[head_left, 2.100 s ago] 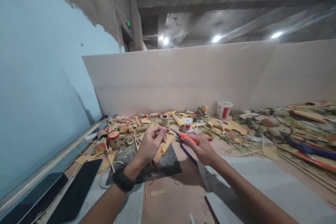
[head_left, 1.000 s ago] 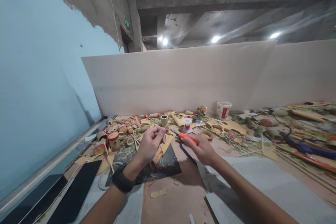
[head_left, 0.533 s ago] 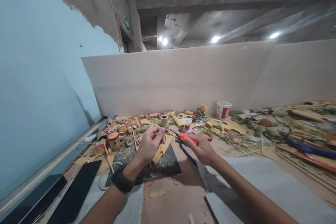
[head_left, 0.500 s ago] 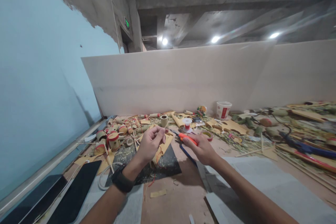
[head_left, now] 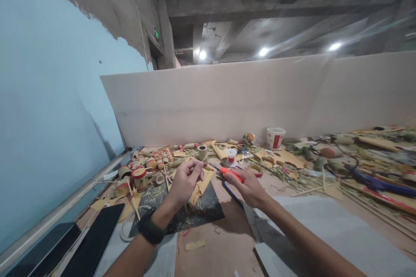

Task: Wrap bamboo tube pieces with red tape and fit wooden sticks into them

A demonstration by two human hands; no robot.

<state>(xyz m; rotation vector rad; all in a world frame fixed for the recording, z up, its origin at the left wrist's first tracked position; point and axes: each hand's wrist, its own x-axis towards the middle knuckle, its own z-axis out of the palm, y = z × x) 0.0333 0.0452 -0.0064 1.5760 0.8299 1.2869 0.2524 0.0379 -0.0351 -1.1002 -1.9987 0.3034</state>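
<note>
My left hand [head_left: 188, 178], with a dark band on the wrist, pinches something small and hard to make out above a black mat [head_left: 208, 207]. Yellow card pieces [head_left: 205, 184] lie on the mat just below it. My right hand [head_left: 251, 186] is closed round the orange handle of a cutting tool [head_left: 231, 174]; its dark tip points left toward the left fingertips, a small gap apart. Behind the hands stand a short hollow tube [head_left: 203, 153] and a spool with red thread [head_left: 231, 157]. A roll of tape [head_left: 255, 171] lies beside the right hand.
Several small red-rimmed drums [head_left: 139, 178] lie at the left, near a black phone-like slab [head_left: 94, 240]. A white cup [head_left: 275, 138] stands by the partition [head_left: 227, 99]. Straw, card scraps and a blue-handled tool [head_left: 380, 183] cover the right. White sheets [head_left: 325, 229] lie in front.
The view has tilted up slightly. Both hands keep nearly the same pose, and the orange tool stays in my right hand, its tip slightly farther left.
</note>
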